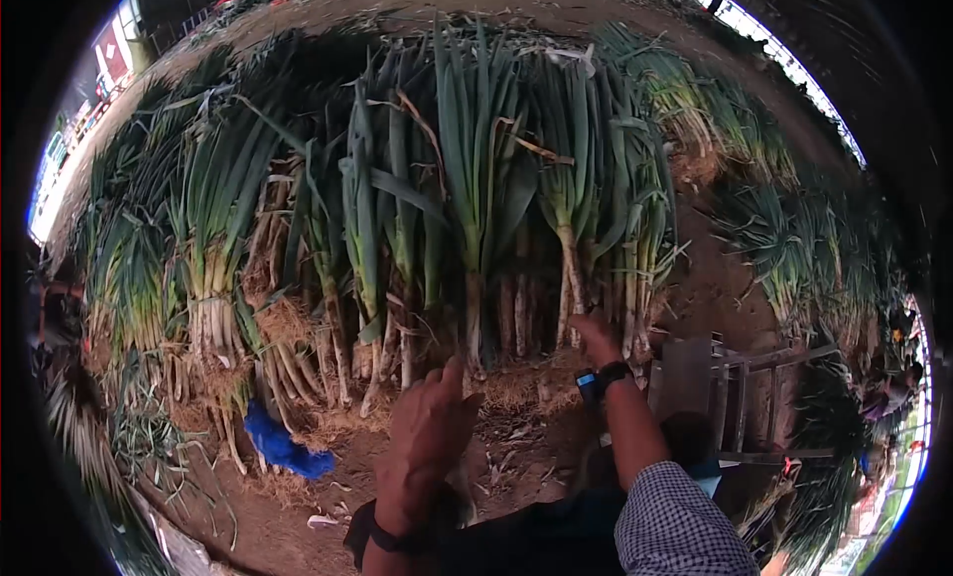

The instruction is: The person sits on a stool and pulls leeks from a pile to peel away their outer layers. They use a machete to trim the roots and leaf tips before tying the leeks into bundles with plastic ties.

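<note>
Leeks (476, 159) with long green leaves and pale stalks stand in a dense row before me. My right hand (596, 340) is closed at the lower stalk of one leek (571, 263), near its root end; the fingers are partly hidden. My left hand (429, 427), seen from the back, is in front of the root ends at the middle of the row. Its index finger and thumb are apart, with nothing visible between them; the other fingers are mostly hidden. A dark band is on my left wrist, and a watch (602, 380) is on my right.
A bright blue bundle (286, 445) lies among the roots at the left. A metal frame, perhaps a stool (735, 378), stands to my right. More leek bundles (804, 239) lie at the right on bare soil (710, 254), and loose leaf scraps litter the ground.
</note>
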The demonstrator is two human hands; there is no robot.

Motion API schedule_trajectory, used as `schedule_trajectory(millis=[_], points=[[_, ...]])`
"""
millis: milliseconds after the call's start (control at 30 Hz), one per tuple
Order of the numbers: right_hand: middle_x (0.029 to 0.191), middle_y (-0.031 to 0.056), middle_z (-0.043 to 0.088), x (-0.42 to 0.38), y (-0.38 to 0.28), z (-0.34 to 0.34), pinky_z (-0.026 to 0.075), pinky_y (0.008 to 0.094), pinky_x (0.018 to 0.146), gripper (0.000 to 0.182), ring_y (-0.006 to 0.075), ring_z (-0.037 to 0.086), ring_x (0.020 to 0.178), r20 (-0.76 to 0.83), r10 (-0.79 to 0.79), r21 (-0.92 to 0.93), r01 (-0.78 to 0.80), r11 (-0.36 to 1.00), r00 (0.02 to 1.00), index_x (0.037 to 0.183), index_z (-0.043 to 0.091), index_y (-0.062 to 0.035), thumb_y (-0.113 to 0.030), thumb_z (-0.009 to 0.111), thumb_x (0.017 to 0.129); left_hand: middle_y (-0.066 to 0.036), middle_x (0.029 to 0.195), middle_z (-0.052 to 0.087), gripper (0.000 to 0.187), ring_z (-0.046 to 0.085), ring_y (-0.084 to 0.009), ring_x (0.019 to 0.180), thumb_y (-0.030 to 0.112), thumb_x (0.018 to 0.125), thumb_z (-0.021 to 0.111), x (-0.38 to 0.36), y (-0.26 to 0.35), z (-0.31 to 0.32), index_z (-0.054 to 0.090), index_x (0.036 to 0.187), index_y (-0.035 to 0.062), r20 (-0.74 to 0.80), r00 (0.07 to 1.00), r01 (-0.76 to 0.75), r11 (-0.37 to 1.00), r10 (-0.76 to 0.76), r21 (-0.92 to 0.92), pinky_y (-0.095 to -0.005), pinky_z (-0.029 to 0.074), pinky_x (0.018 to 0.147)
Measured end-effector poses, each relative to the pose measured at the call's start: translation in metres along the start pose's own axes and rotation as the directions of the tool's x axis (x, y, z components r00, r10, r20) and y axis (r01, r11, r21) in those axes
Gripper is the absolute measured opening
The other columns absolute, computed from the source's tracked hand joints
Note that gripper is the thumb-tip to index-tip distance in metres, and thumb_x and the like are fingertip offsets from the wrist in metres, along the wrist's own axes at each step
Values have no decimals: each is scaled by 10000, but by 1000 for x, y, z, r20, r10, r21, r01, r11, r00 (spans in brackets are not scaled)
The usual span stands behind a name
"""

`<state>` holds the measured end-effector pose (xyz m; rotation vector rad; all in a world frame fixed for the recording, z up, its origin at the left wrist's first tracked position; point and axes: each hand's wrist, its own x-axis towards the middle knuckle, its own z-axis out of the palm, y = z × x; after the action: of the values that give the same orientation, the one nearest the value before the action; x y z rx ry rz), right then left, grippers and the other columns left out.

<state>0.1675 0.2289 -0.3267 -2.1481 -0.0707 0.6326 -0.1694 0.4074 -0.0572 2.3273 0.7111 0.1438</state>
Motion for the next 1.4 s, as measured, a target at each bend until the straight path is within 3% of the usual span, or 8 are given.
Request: schedule_trajectory(millis=[133, 367, 600, 700, 800, 1000, 1133, 1400], points=[[1524, 190, 340, -14, -32, -16, 393, 542, 1015, 755, 377, 405, 1343, 424, 11, -112, 41, 993, 906, 1436, 442, -141, -430, 735, 803, -226, 933, 652, 425, 646, -404, 865, 210, 835, 700, 4, 11, 9, 534, 1177, 22, 25, 999, -22, 996, 20, 90, -486, 517, 748], [1549, 117, 318, -43, -43, -12, 229, 651, 1145, 805, 396, 186, 1445, 400, -50, 286, -73, 956, 915, 1356, 574, -218, -635, 740, 688, -221, 929, 657, 433, 651, -393, 858, 221, 845, 699, -4, 27, 21, 540, 1192, 16, 16, 999, -51, 992, 50, 118, -473, 519, 737], [1159, 204, 633, -88, -97, 23, 421, 390, 974, 564, 275, 598, 1047, 327, -248, 540, 35, 841, 912, 1207, 606, -4, -406, 670, 817, -253, 1227, 609, 588, 596, -388, 1131, 231, 853, 708, 14, 25, 42, 485, 1331, -30, -90, 983, -144, 973, 162, 178, -434, 489, 945], [961, 135, 657, -146, -154, 28, 520, 358, 672, 393, 212, 629, 799, 432, -389, 476, 161, 865, 814, 1019, 639, 2, -376, 560, 944, -260, 1323, 549, 665, 557, -334, 1216, 258, 889, 716, 43, 38, 41, 405, 1385, -57, -52, 976, 174, 902, -211, -396, -383, 455, 995], [797, 94, 634, -154, -158, 55, 496, 336, 626, 622, 199, 591, 695, 479, -484, 580, 149, 801, 732, 947, 649, 6, -608, 588, 875, -223, 1265, 581, 660, 586, -265, 1134, 237, 876, 738, 67, 28, 55, 405, 1365, -56, 104, 994, 96, 646, -26, -758, -342, 493, 921], [1044, 186, 668, -124, -153, 20, 552, 376, 804, 838, 266, 668, 937, 746, -304, 378, 0, 926, 593, 1142, 605, 33, -745, 500, 848, -98, 958, 679, 548, 628, -154, 826, 77, 737, 734, 74, 14, 67, 550, 1238, -52, 120, 969, 246, 860, -215, -448, -281, 514, 686], [827, 98, 684, -75, -122, -31, 563, 289, 632, 471, 150, 655, 658, 300, -158, 347, 46, 937, 941, 881, 646, -65, -519, 542, 950, -85, 918, 694, 529, 635, -147, 778, 86, 732, 680, 81, 5, 73, 578, 1230, -59, 105, 976, 214, 762, -190, -611, -278, 507, 693], [1094, 109, 595, 9, -87, 52, 550, 384, 847, 709, 232, 604, 980, 299, -278, 938, -228, 260, 913, 1390, 446, -44, -541, 612, 913, -109, 994, 674, 601, 628, -157, 815, 76, 755, 676, 88, 34, 53, 502, 1311, -75, 174, 961, 274, 707, -213, -652, -279, 509, 720]])
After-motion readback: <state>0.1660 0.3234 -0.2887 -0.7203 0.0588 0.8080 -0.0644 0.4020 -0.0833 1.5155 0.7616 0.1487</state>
